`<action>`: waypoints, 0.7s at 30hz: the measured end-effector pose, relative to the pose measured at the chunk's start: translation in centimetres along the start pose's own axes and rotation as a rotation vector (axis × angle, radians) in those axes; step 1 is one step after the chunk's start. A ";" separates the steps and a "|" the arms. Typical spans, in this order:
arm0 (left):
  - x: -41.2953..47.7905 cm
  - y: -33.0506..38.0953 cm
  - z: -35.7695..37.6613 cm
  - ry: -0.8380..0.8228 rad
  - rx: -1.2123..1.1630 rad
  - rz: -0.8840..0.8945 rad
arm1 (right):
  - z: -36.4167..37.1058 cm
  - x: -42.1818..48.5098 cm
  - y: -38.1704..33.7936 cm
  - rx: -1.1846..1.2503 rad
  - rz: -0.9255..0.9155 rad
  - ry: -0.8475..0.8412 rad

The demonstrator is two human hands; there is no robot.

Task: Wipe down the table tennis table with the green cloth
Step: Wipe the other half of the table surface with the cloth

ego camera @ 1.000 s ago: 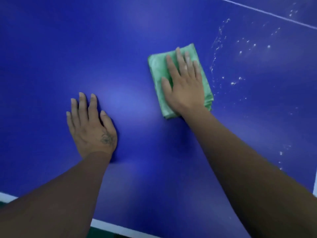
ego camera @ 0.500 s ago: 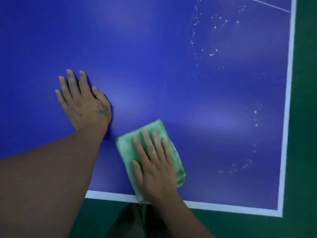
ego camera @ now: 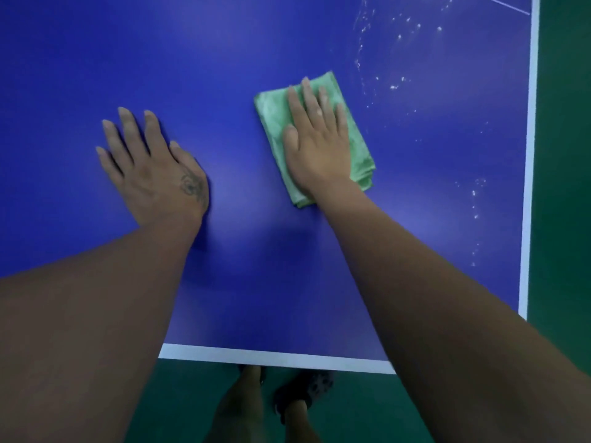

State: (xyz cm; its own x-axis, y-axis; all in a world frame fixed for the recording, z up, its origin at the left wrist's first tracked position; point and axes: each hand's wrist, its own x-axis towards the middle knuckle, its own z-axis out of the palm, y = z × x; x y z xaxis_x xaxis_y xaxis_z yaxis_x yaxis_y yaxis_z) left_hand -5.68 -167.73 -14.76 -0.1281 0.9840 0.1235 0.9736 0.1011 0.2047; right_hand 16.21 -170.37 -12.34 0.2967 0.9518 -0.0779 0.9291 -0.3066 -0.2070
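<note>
A folded green cloth [ego camera: 271, 113] lies flat on the blue table tennis table [ego camera: 224, 59], right of centre. My right hand [ego camera: 316, 142] presses down on the cloth with straight fingers, covering most of it. My left hand [ego camera: 153, 167] rests flat on the bare blue surface to the left of the cloth, fingers spread. White specks and water droplets [ego camera: 396, 84] dot the table to the right of the cloth, up to the right edge.
The table's white near edge [ego camera: 271, 358] and white right edge [ego camera: 529, 155] meet at a corner at lower right. Green floor [ego camera: 563, 155] lies beyond both edges. My feet [ego camera: 297, 394] stand just below the near edge.
My right hand has pushed the cloth away from the near edge, up and to the right across the table. My left hand stays flat in the same place.
</note>
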 end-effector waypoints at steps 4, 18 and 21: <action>0.0 0.0 -0.1 -0.013 -0.002 0.004 | 1.1 -3.1 -2.4 0.010 0.026 0.072; -9.2 2.7 -1.8 -0.093 0.019 -0.007 | 0.0 -28.9 11.0 0.046 -0.285 -0.051; -14.1 5.0 -2.0 -0.090 0.037 -0.063 | -0.6 -25.4 12.7 0.045 -0.416 -0.072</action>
State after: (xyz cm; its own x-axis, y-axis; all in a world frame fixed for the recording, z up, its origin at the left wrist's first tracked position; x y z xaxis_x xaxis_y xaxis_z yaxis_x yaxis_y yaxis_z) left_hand 0.61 -181.41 -13.54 -0.1736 0.9845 0.0233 0.9706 0.1670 0.1733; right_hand 20.60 -198.40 -12.40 -0.1189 0.9918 -0.0466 0.9553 0.1015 -0.2777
